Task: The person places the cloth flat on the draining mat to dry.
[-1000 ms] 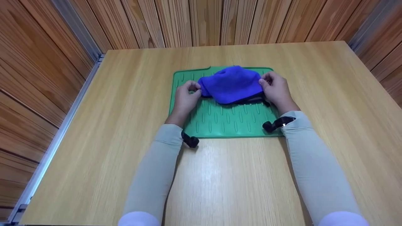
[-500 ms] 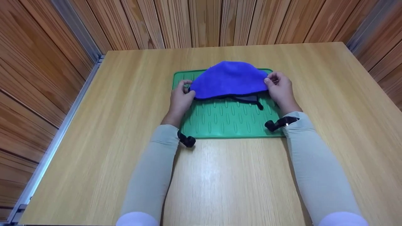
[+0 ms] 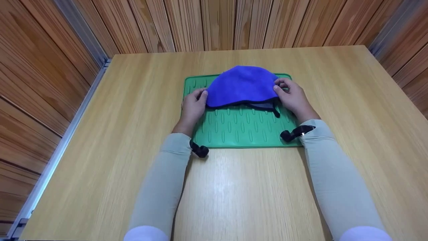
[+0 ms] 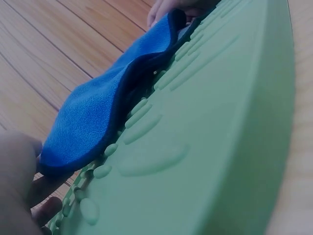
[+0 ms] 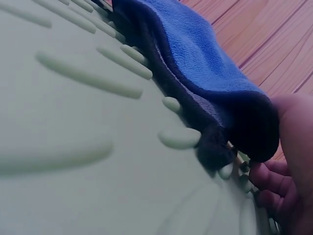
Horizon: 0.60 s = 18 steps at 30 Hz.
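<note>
Head view: the left hand (image 3: 193,106) pinches the left end of a black-edged blue plush cloth (image 3: 242,85), and the right hand (image 3: 295,97) pinches its right end, fingers showing beneath the edge in both wrist views. The cloth spans the far part of a green ridged mat (image 3: 234,132) on the wood-grain tabletop (image 3: 227,190). Near the right hand, a dark tail (image 5: 214,147) sits beside the mat's ridges

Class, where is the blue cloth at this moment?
In the head view, the blue cloth is over the far part of the green mat, between the left hand and right hand.
</note>
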Tool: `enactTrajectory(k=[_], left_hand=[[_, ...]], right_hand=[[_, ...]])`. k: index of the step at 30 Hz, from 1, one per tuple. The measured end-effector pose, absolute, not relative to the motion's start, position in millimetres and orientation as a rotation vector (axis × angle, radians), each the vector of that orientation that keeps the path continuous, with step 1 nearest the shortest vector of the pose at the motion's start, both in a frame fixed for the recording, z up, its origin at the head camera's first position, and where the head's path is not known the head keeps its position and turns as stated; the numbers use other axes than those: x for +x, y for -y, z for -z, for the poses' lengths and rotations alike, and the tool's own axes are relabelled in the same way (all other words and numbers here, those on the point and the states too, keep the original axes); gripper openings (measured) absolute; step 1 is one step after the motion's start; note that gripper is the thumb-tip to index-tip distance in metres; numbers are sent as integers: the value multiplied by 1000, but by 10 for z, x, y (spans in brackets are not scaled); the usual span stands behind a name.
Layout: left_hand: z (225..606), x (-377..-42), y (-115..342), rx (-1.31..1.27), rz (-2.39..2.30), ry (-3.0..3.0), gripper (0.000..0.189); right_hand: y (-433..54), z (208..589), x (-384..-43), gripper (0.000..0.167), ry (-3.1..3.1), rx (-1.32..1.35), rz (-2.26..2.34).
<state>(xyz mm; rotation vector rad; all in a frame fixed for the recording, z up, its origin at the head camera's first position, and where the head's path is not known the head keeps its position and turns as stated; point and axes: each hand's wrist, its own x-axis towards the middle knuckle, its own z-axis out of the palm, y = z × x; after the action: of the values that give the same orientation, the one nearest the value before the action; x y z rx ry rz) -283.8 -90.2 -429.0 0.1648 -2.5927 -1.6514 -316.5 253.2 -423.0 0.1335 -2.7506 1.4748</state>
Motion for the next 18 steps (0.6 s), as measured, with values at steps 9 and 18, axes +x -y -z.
enactTrajectory(k=[9,18], left_hand=[[4309,-2813,942,110,1983,2293,23],[4253,-2830,901,44,2118,2324,31]], right_hand=[[-2490,4241,-3177,24,2531,60,-1822],[-2523,4173,-3181,33,2293,112,-2149]])
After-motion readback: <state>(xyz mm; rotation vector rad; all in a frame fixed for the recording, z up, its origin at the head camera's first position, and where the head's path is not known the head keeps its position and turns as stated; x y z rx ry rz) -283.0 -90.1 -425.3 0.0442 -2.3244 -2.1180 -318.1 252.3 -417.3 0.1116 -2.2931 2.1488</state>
